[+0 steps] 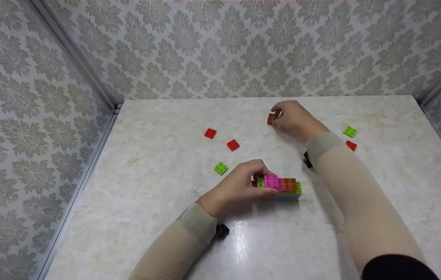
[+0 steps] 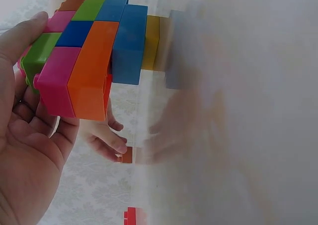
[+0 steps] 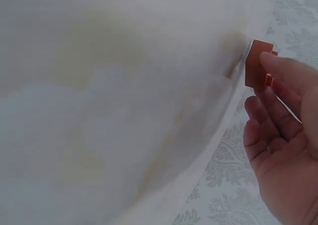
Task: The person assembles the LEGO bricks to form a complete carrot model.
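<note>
Fingers and thumb of my left hand (image 1: 237,184) grip the left end of a built block of toy bricks (image 1: 289,186). Pink and brown bricks show on its top over lime green ones. From the side, in the left wrist view, the block (image 2: 88,68) shows layers of pink, orange, green, blue and yellow. Farther back on the table, my right hand (image 1: 294,118) pinches a small brown brick (image 1: 271,119) between thumb and fingers. Up close in the right wrist view, this brick (image 3: 256,66) has its studs facing the palm.
Two red bricks (image 1: 233,145) and a lime green brick (image 1: 221,168) lie left of centre on the pale table (image 1: 138,194). Right of my right forearm lie another green brick (image 1: 350,132) and a red piece (image 1: 351,145). Patterned walls (image 1: 220,46) border the table's back and sides.
</note>
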### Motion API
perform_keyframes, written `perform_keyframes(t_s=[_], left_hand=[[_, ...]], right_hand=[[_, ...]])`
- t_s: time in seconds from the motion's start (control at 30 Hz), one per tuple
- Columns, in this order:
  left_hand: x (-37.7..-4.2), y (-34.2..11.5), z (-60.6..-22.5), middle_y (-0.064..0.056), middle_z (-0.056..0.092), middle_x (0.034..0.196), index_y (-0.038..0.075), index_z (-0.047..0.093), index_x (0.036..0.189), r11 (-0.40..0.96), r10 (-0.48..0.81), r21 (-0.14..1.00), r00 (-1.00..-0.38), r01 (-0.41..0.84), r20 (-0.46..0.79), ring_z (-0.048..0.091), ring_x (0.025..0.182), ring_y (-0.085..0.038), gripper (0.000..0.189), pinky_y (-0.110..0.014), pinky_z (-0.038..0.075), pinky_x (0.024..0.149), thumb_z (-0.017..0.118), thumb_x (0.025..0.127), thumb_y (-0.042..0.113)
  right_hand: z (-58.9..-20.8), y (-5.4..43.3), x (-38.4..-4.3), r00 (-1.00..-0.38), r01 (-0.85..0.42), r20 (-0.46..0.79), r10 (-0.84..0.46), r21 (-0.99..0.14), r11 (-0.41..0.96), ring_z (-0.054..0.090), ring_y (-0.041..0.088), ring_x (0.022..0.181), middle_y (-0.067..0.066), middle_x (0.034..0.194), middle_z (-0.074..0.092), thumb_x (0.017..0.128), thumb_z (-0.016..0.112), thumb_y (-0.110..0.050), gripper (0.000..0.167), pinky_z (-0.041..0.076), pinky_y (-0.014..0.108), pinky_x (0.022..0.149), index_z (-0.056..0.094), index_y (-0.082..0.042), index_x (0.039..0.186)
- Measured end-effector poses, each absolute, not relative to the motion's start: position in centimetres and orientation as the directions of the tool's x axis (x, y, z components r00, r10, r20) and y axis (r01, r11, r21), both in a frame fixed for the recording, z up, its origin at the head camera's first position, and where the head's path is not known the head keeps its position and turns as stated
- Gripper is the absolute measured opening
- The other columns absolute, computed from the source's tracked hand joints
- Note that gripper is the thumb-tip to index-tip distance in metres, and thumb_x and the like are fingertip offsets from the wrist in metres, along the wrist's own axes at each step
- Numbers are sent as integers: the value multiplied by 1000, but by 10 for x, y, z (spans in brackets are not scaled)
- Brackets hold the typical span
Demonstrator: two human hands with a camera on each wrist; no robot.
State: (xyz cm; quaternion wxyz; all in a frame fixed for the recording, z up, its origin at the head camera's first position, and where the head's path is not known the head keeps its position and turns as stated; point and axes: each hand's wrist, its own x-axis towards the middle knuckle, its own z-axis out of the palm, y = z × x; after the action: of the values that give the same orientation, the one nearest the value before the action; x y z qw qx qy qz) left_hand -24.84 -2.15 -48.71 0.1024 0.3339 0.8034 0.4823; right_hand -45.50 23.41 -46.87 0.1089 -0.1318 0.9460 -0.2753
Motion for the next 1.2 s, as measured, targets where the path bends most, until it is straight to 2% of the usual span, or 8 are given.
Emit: perform_keyframes(t_s=[0.17, 0.47, 0.67, 0.87, 1.07, 1.2], left_hand=[[-250, -19, -489, 1, 72, 109, 15, 77, 110, 306, 639, 842, -751, 444, 164, 61, 96, -5, 27, -21, 52, 82, 94, 96, 29], [-251, -20, -488, 3, 72, 110, 16, 76, 109, 315, 631, 850, -762, 422, 144, 62, 98, -5, 27, -24, 54, 83, 95, 95, 29], [-253, -21, -490, 1, 72, 108, 16, 76, 108, 289, 642, 842, -744, 455, 182, 62, 95, -5, 29, -36, 60, 85, 95, 94, 32], [-253, -23, -491, 1, 73, 110, 15, 75, 110, 287, 636, 840, -748, 460, 193, 62, 96, -6, 30, -48, 61, 88, 95, 95, 31], [-251, -23, -491, 3, 72, 108, 17, 75, 108, 289, 640, 844, -747, 452, 181, 62, 96, -5, 29, -38, 61, 87, 95, 95, 34], [-251, -23, -490, 6, 71, 107, 19, 75, 106, 290, 634, 849, -753, 443, 176, 62, 98, -6, 28, -29, 59, 85, 96, 94, 35]], right_hand=[[-470, 245, -437, -934, -234, -89, -347, -581, 779, 66, 32, 111, 17, 129, 75, 101, 81, -24, 44, 54, 45, 93, 75, -6, 141], [-464, 258, -392, -916, -289, -26, -400, -648, 704, 67, 37, 125, 16, 133, 74, 104, 81, -26, 37, 52, 57, 104, 77, -10, 137], [-461, 267, -357, -901, -320, 18, -433, -703, 636, 67, 37, 127, 10, 135, 78, 104, 83, -25, 33, 53, 48, 101, 79, -15, 135], [-456, 272, -328, -892, -318, 18, -452, -735, 599, 68, 38, 123, 6, 128, 81, 103, 84, -25, 32, 51, 39, 97, 80, -18, 134], [-451, 281, -298, -888, -338, 54, -456, -749, 570, 70, 35, 116, 2, 126, 81, 102, 86, -22, 30, 53, 32, 95, 81, -19, 132], [-447, 288, -277, -889, -342, 75, -451, -764, 547, 70, 26, 110, 0, 126, 82, 101, 87, -20, 29, 55, 29, 93, 82, -19, 129]])
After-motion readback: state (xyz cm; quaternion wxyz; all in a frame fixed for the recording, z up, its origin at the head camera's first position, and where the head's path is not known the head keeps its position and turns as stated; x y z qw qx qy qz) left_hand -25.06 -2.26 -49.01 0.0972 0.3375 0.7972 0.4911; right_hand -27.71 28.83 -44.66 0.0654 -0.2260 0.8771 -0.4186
